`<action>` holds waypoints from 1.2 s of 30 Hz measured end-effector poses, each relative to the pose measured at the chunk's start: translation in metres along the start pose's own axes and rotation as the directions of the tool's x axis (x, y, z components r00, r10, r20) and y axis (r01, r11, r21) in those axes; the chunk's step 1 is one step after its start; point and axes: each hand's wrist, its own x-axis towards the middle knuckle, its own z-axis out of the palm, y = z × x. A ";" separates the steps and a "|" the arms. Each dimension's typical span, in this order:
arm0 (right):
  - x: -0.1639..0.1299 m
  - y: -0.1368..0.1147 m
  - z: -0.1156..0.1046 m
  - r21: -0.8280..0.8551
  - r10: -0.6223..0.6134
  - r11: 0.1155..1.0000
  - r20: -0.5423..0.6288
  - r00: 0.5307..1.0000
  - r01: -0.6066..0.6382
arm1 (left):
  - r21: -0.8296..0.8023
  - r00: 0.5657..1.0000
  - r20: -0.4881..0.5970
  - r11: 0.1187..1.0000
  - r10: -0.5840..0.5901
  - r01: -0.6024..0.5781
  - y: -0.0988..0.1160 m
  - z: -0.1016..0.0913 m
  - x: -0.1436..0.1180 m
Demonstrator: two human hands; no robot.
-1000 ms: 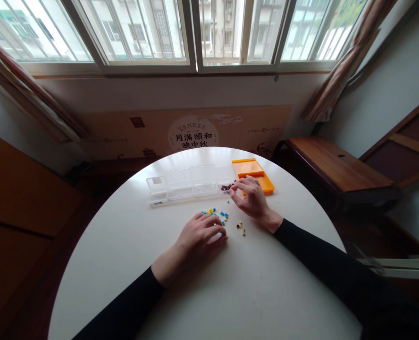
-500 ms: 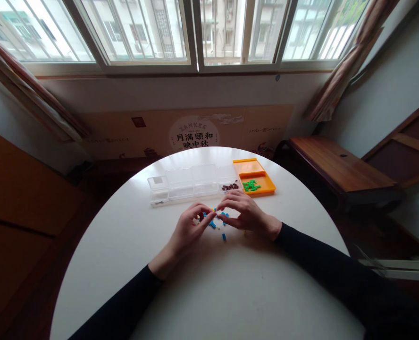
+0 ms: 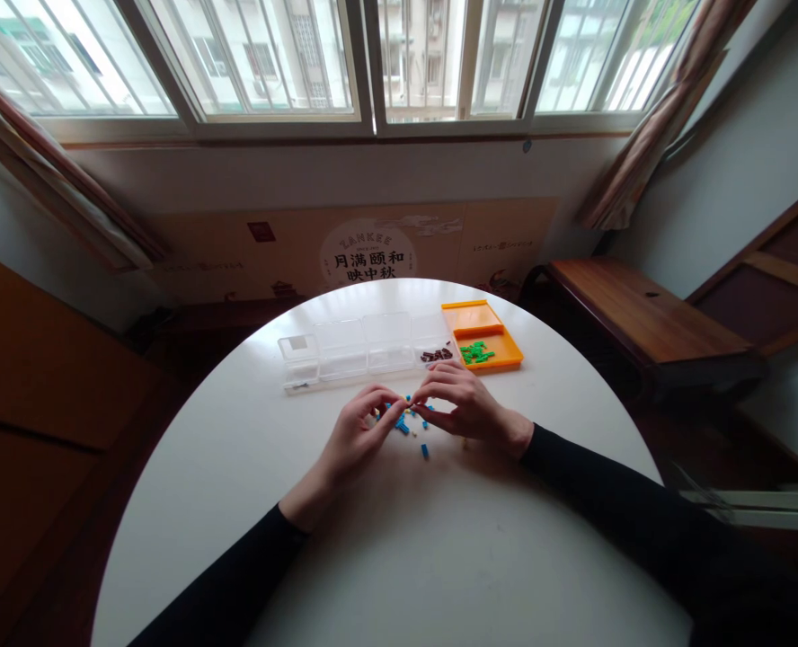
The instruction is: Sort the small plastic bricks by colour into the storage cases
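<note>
My left hand (image 3: 362, 422) and my right hand (image 3: 466, 400) meet fingertip to fingertip over the middle of the table. Both are closed in a pinch around something too small to make out. Beneath and around the fingers lie several small blue building bricks (image 3: 403, 426) and a few pale yellow pieces (image 3: 413, 434), partly hidden by the hands. A single blue brick (image 3: 424, 451) rests nearer to me. Just beyond my right hand, dark brown bricks (image 3: 436, 356) sit in the right compartment of a clear plastic box (image 3: 345, 367).
An orange tray (image 3: 512, 363) with its lid folded back holds green bricks (image 3: 476, 352), right of the clear box. Everything stands on a round white table (image 3: 237, 503). A wooden bench (image 3: 642, 305) is off to the right, and a window spans the back.
My fingertips have come slightly closer together. Otherwise the hands stay in place, and the whole view has shifted a little.
</note>
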 end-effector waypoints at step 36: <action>-0.001 0.009 -0.005 -0.102 0.237 0.963 -0.119 0.964 -0.250 | 0.280 0.983 -0.114 0.954 0.142 -0.106 -0.006 0.001 -0.005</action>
